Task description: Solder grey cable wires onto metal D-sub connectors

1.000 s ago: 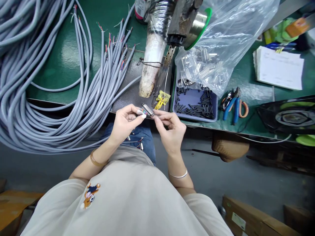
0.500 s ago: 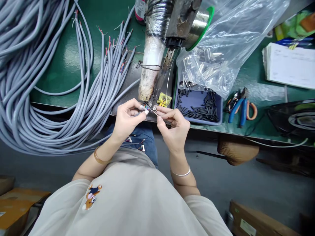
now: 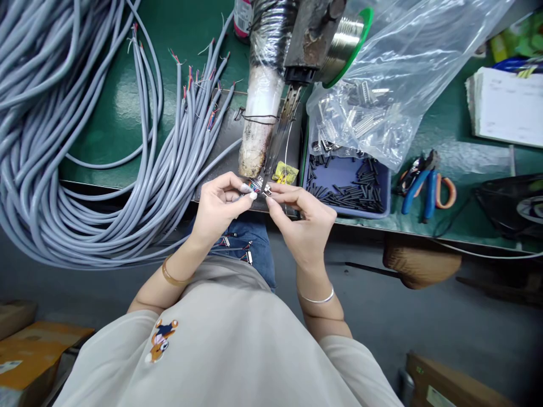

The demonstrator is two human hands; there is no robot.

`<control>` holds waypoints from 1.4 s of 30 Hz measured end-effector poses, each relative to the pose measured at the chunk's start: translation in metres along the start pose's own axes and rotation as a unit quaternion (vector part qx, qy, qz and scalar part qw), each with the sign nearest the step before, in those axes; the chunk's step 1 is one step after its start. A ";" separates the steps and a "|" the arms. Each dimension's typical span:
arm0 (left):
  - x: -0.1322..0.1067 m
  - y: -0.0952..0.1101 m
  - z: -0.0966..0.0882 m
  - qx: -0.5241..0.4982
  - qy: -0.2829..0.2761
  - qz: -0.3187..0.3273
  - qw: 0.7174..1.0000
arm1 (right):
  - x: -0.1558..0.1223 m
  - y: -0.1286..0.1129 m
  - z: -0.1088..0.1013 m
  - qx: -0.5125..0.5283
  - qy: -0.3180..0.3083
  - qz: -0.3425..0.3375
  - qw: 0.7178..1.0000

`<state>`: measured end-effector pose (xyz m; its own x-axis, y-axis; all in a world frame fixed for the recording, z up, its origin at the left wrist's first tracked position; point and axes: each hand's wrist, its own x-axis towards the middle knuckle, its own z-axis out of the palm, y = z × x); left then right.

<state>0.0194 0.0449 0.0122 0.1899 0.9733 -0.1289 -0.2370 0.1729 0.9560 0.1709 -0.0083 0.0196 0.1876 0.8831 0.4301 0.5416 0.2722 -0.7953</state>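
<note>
Metal connector [image 3: 257, 186], coloured wires | left hand [image 3: 218, 206] and right hand [image 3: 303, 223] both pinching it | table [image 3: 110, 113] front edge | now closer beneath soldering fixture [image 3: 282, 121] than a second ago.

- Left grip [image 3: 220, 206], at the frame's centre, is curled, thumb and forefinger pinched tight, tips pointing right.
- Right grip [image 3: 307, 226], just right of it, is pinched likewise, its fingertips meeting the left's.
- Left forearm [image 3: 169, 277] and right forearm [image 3: 316, 299] rise bare from the lower middle, converging.
</note>
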 end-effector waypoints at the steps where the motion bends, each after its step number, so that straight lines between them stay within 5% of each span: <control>1: 0.000 0.000 -0.001 0.001 -0.001 -0.007 1.000 | 0.000 0.000 0.000 -0.002 -0.004 -0.002 1.000; 16: -0.003 0.003 0.003 0.005 -0.004 0.035 0.999 | 0.002 0.000 0.002 -0.018 0.012 -0.033 0.999; 42: -0.006 0.001 0.001 0.047 0.002 -0.011 0.999 | -0.003 0.005 0.000 -0.031 -0.005 -0.039 0.999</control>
<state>0.0193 0.0387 0.0143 0.1909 0.9700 -0.1504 -0.1421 0.1789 0.9735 0.1727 -0.0097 0.0140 0.1342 0.8642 0.4849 0.6039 0.3166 -0.7315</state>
